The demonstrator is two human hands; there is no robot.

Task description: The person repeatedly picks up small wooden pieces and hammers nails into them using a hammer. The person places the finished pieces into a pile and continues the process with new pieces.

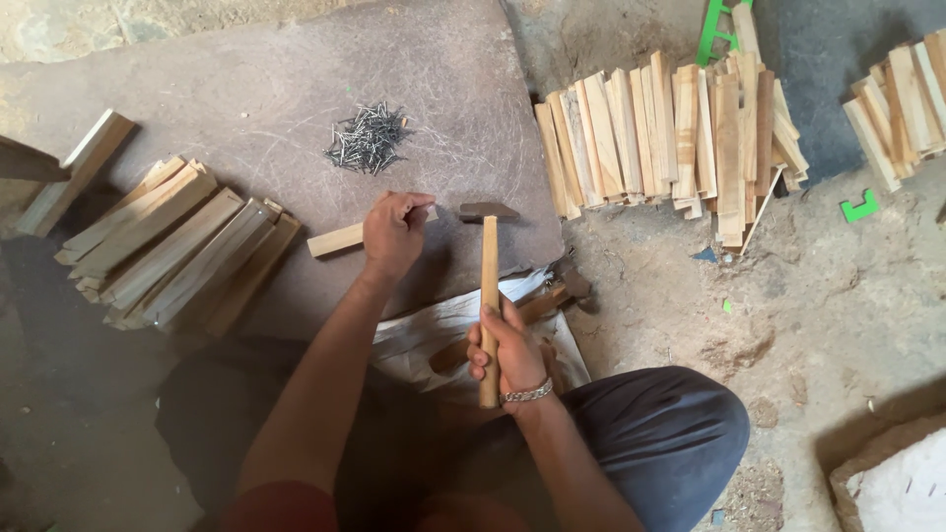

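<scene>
The left hand (395,232) pinches down on a short wood strip (335,239) on the stone slab (246,89) — steadying it. The right hand (510,352) grips the hammer (489,286) mid-handle, head beside the strip, nails (367,138) heaped within reach.

A crumpled white sack (443,330) lies flat under the hammer handle.

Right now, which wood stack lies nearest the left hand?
The stack of wooden slats left of the left hand; the larger stack and the far-right stack sit farther off.
</scene>
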